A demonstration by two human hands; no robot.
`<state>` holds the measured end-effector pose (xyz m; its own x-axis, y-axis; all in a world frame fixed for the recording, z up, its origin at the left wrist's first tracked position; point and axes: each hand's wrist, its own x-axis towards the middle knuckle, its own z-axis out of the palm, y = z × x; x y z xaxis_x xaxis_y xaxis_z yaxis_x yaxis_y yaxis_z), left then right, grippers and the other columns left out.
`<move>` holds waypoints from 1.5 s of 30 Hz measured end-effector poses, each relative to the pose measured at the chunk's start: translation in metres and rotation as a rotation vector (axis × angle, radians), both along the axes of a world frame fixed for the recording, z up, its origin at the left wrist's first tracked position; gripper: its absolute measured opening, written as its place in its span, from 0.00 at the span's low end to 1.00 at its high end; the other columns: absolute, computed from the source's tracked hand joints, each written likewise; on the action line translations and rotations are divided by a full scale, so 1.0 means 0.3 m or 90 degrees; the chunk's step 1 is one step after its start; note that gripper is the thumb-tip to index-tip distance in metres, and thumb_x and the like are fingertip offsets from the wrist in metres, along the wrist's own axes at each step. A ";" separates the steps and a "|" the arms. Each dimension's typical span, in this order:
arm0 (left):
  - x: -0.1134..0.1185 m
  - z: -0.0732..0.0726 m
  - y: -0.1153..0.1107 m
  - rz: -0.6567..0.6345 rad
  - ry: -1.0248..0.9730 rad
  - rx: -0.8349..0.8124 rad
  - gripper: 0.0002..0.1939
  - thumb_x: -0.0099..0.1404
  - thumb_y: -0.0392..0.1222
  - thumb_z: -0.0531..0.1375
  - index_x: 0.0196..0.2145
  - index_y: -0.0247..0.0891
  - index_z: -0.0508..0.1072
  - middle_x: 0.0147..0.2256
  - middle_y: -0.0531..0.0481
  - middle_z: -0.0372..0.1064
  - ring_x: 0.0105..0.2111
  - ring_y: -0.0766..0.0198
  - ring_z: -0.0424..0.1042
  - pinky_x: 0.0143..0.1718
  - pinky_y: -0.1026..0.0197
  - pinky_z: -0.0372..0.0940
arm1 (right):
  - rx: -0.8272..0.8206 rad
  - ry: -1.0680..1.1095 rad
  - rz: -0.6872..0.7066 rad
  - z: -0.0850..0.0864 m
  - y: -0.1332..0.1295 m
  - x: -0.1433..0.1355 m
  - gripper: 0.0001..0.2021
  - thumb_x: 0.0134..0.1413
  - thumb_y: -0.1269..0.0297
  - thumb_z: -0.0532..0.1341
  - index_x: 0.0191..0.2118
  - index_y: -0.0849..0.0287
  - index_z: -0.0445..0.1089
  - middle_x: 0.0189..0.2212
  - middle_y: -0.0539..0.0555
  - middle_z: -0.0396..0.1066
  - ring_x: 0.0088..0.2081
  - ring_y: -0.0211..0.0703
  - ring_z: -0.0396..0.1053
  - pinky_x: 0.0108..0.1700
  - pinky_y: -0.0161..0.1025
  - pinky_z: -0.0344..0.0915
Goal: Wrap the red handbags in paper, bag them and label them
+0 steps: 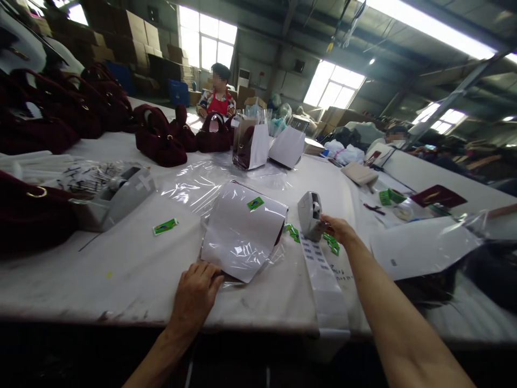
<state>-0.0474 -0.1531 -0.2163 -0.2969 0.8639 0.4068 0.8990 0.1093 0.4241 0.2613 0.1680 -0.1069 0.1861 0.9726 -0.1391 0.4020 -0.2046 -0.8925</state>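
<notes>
A bag wrapped in white paper and clear plastic (242,231) lies in front of me, with a green packet (255,203) on top. My left hand (200,288) rests at its near left corner, fingers bent together over the edge; whether they pinch the plastic is hidden. To the right, my right hand (337,227) has its fingers closed at the side of a grey tape dispenser (310,215); what they hold is too small to name. Several green packets (332,244) lie beside that hand. A strip of printed labels (323,285) runs from the dispenser to the table's front edge.
Dark red handbags (159,137) line the back left. A second dispenser (117,199) and a loose green packet (165,226) are at the left. Wrapped bags (251,143) stand behind. A person in a red apron (218,102) is across the table (133,275).
</notes>
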 end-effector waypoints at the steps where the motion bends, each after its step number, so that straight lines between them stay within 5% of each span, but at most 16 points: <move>1: 0.000 0.001 0.000 0.002 -0.004 -0.003 0.02 0.65 0.37 0.61 0.34 0.41 0.73 0.36 0.50 0.74 0.39 0.52 0.70 0.40 0.52 0.61 | -0.009 0.022 -0.004 -0.013 0.004 -0.007 0.06 0.41 0.69 0.68 0.22 0.59 0.69 0.20 0.52 0.73 0.24 0.43 0.71 0.28 0.37 0.70; 11: 0.006 0.014 -0.002 0.002 -0.030 -0.035 0.03 0.66 0.35 0.60 0.35 0.41 0.73 0.36 0.49 0.73 0.40 0.52 0.69 0.41 0.51 0.60 | 0.069 0.122 -0.089 0.002 -0.037 0.047 0.07 0.39 0.65 0.66 0.29 0.58 0.70 0.21 0.47 0.73 0.25 0.37 0.71 0.25 0.30 0.66; 17: 0.020 0.055 -0.007 0.018 -0.062 -0.076 0.03 0.67 0.35 0.60 0.34 0.41 0.72 0.37 0.49 0.73 0.41 0.52 0.68 0.43 0.51 0.60 | -0.062 0.070 -0.117 -0.115 -0.167 0.070 0.07 0.35 0.71 0.65 0.20 0.58 0.65 0.15 0.50 0.68 0.17 0.37 0.65 0.20 0.32 0.63; 20: 0.025 0.068 -0.009 0.025 -0.081 -0.085 0.04 0.67 0.35 0.59 0.34 0.41 0.72 0.37 0.50 0.73 0.42 0.52 0.68 0.43 0.50 0.60 | -0.067 0.045 -0.102 -0.126 -0.247 0.059 0.06 0.35 0.69 0.67 0.22 0.59 0.69 0.17 0.52 0.71 0.19 0.38 0.67 0.19 0.31 0.61; 22: 0.028 0.072 -0.009 0.029 -0.084 -0.084 0.04 0.68 0.35 0.58 0.35 0.41 0.72 0.37 0.50 0.73 0.42 0.53 0.68 0.44 0.50 0.60 | -0.022 0.060 -0.020 -0.090 -0.321 0.004 0.09 0.36 0.64 0.70 0.27 0.61 0.73 0.21 0.54 0.74 0.23 0.39 0.70 0.22 0.32 0.63; 25: 0.030 0.073 -0.009 0.032 -0.079 -0.082 0.05 0.69 0.35 0.57 0.35 0.40 0.71 0.37 0.50 0.72 0.42 0.53 0.67 0.44 0.50 0.59 | 0.041 0.089 0.226 -0.003 -0.481 -0.172 0.18 0.39 0.55 0.72 0.35 0.61 0.76 0.27 0.55 0.77 0.26 0.39 0.71 0.27 0.34 0.65; 27: 0.032 0.072 -0.010 0.032 -0.077 -0.080 0.05 0.69 0.35 0.57 0.35 0.40 0.71 0.37 0.50 0.72 0.42 0.53 0.67 0.43 0.51 0.59 | 0.021 0.093 0.412 0.046 -0.596 -0.326 0.17 0.44 0.54 0.70 0.38 0.60 0.75 0.29 0.55 0.77 0.27 0.40 0.71 0.28 0.35 0.65; 30: 0.033 0.069 -0.011 0.034 -0.079 -0.080 0.04 0.68 0.34 0.57 0.36 0.40 0.71 0.37 0.49 0.72 0.42 0.53 0.67 0.43 0.51 0.59 | -0.041 0.058 0.575 0.069 -0.712 -0.533 0.20 0.48 0.59 0.66 0.48 0.58 0.68 0.27 0.50 0.77 0.26 0.40 0.71 0.28 0.35 0.63; 34: 0.033 0.062 -0.013 0.030 -0.084 -0.075 0.04 0.67 0.33 0.58 0.37 0.40 0.70 0.38 0.49 0.72 0.43 0.53 0.68 0.43 0.51 0.60 | -0.045 -0.118 0.583 0.018 -0.729 -0.676 0.16 0.47 0.68 0.62 0.44 0.56 0.63 0.24 0.46 0.75 0.24 0.39 0.71 0.28 0.34 0.61; 39: 0.031 0.055 -0.012 0.026 -0.081 -0.070 0.04 0.69 0.33 0.57 0.38 0.40 0.71 0.38 0.47 0.72 0.43 0.52 0.67 0.42 0.50 0.60 | 0.057 -0.444 0.554 -0.048 -0.680 -0.722 0.06 0.48 0.71 0.61 0.33 0.56 0.66 0.23 0.49 0.73 0.26 0.40 0.71 0.30 0.34 0.59; 45: 0.030 0.049 -0.012 0.026 -0.076 -0.065 0.06 0.71 0.34 0.54 0.38 0.40 0.71 0.37 0.47 0.72 0.43 0.52 0.67 0.42 0.50 0.59 | 0.060 -0.668 0.598 -0.015 -0.655 -0.770 0.04 0.51 0.65 0.65 0.34 0.58 0.74 0.28 0.57 0.76 0.33 0.48 0.75 0.33 0.37 0.63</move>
<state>-0.0384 -0.1567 -0.2015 -0.3739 0.8851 0.2773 0.8364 0.1926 0.5131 0.0302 -0.0284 -0.1113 -0.5520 0.7886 -0.2710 0.8304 0.5493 -0.0930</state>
